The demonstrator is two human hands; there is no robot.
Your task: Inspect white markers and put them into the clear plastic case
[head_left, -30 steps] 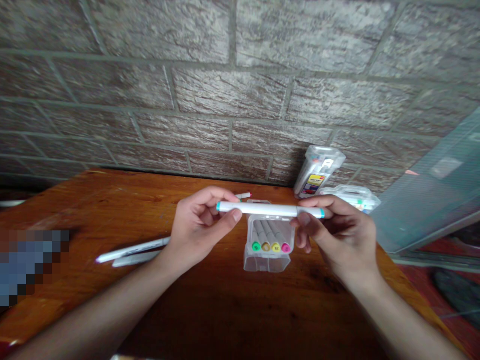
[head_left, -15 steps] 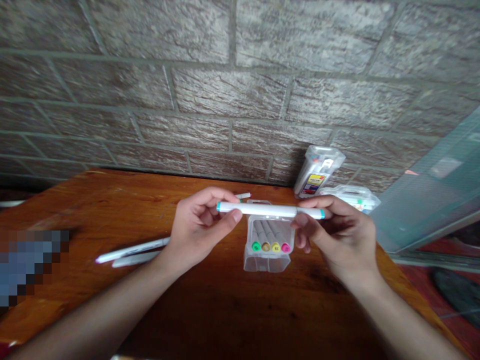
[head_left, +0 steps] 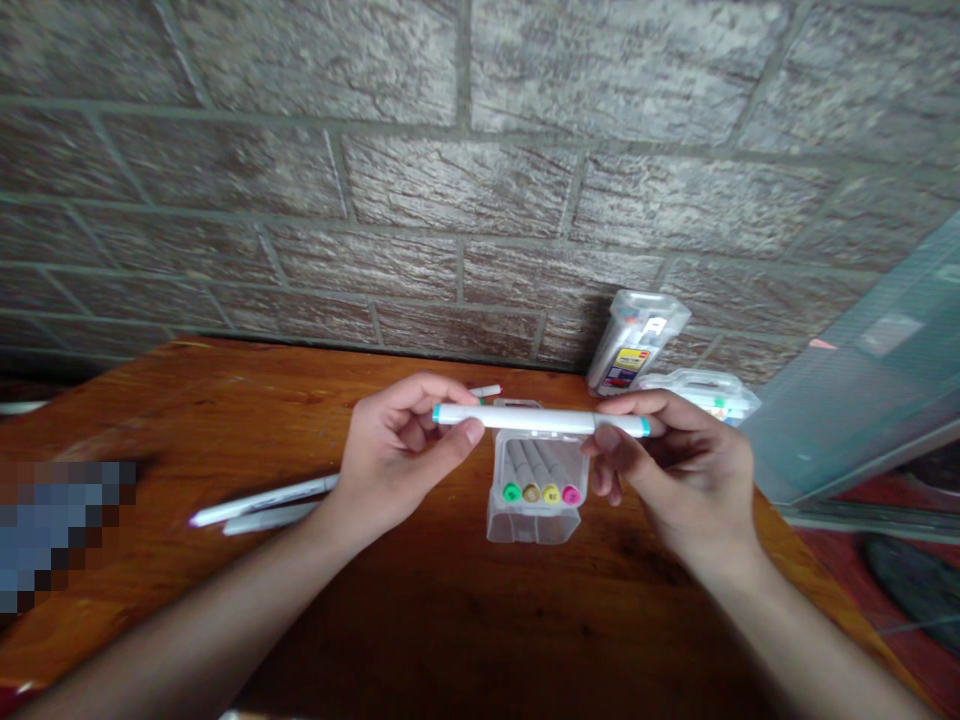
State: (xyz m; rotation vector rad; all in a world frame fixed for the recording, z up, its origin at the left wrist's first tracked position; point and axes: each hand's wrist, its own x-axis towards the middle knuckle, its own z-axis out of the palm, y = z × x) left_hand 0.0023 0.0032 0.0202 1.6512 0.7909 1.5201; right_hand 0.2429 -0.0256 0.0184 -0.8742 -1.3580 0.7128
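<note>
A white marker (head_left: 532, 418) with teal ends is held level above the table, between both hands. My left hand (head_left: 401, 455) pinches it near its left end with thumb and fingers. Near the other end, my right hand (head_left: 686, 460) grips it across the cap with thumb and forefinger. Just below and behind the marker, a clear plastic case (head_left: 534, 525) lies on the wooden table (head_left: 420, 610). Several markers (head_left: 536, 470) sit inside it, with green, brown, yellow and pink ends facing me.
Two light markers (head_left: 262, 500) lie left of my left wrist. A red-tipped marker (head_left: 491, 390) lies behind my left fingers. A clear tub of pens (head_left: 637, 345) and another clear case (head_left: 709, 392) stand at the back right, near the brick wall (head_left: 465, 180). A blurred-out patch (head_left: 52, 530) covers the left edge.
</note>
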